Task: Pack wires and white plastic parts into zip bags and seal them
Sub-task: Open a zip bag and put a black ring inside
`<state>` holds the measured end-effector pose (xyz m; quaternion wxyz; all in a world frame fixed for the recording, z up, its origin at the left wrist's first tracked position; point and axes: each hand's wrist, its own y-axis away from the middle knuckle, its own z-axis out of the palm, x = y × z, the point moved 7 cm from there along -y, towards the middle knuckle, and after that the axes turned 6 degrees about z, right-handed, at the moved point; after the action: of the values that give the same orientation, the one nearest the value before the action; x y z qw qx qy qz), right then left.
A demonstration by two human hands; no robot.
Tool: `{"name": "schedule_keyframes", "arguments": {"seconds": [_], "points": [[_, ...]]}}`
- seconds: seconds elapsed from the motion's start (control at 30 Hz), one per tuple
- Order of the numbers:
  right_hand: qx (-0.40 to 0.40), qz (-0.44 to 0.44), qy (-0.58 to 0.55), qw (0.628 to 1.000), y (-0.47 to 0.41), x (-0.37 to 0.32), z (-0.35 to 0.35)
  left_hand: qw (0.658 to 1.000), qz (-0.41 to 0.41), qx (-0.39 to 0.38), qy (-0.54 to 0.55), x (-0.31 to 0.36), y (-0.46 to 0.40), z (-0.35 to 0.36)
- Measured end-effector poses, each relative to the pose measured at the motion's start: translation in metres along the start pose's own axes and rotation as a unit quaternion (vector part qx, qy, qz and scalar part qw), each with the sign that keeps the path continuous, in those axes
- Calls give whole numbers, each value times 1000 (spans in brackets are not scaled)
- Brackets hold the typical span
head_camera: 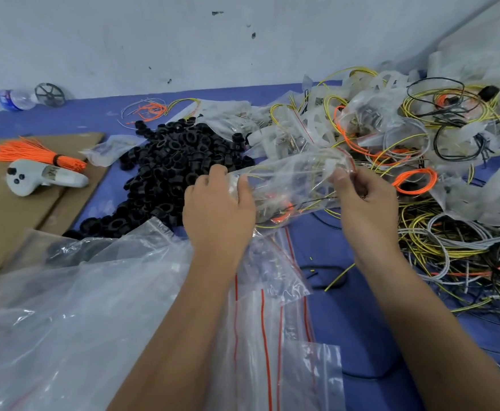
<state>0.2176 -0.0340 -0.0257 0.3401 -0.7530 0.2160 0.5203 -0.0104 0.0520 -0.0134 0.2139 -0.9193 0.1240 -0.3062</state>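
1. My left hand [217,207] grips the bottom end of the filled zip bag [290,185], fingers curled round it, held above the blue surface [331,307].
2. My right hand [364,203] has its fingers pinching the red zip strip [350,161] at the bag's mouth.
3. To seal well, I should likely tuck stray wires [275,216] inside, then press along the strip end to end.
4. Empty bags [272,321] lie just below.

Even soft light, wide-angle edge warping

Black rings [171,161], orange wire bundle [35,154], blue mat [346,321]
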Motion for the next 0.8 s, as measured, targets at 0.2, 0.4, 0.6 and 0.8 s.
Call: {"name": "schedule_keyframes", "arguments": {"seconds": [0.2, 0.4, 0.6, 0.8], "points": [[-61, 89, -141, 984, 10, 4, 13, 990, -1, -2, 138, 0, -2, 5], [-44, 89, -307, 946, 4, -9, 6, 965, -45, -35, 257, -4, -3, 11], [-149, 68, -370, 914, -13, -55, 10, 892, -105, -130, 421, 5, -2, 24], [-244, -20, -324, 914, -33, -119, 22, 733, -58, -348, 582, 25, 14, 41]]}}
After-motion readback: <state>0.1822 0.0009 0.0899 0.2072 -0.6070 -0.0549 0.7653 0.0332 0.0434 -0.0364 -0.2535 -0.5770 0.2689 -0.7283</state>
